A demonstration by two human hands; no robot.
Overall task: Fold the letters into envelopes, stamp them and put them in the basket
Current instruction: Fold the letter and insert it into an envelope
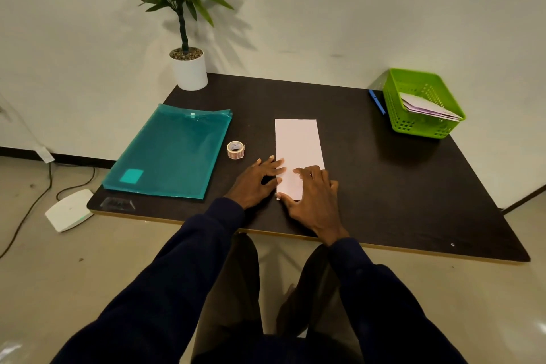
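The long, pale pink letter (297, 142) lies flat on the dark table (384, 186), running straight away from the person, and both hands are on its near end. The left hand (255, 183) sits on the table just beside the sheet, fingers (276, 163) straight and slightly spread, their tips touching the paper's left edge. The right hand (313, 201) lies flat over the near right corner, fingers (307, 171) stretched out close together and pressing down, thumb reaching to the near left corner. Neither hand pinches anything.

Just left of the left hand stands the roll of stamps (235, 150), with a teal folder (171, 151) beyond it. At the far right corner, the green basket (419, 127) holds envelopes (428, 106), a blue pen (377, 102) alongside.
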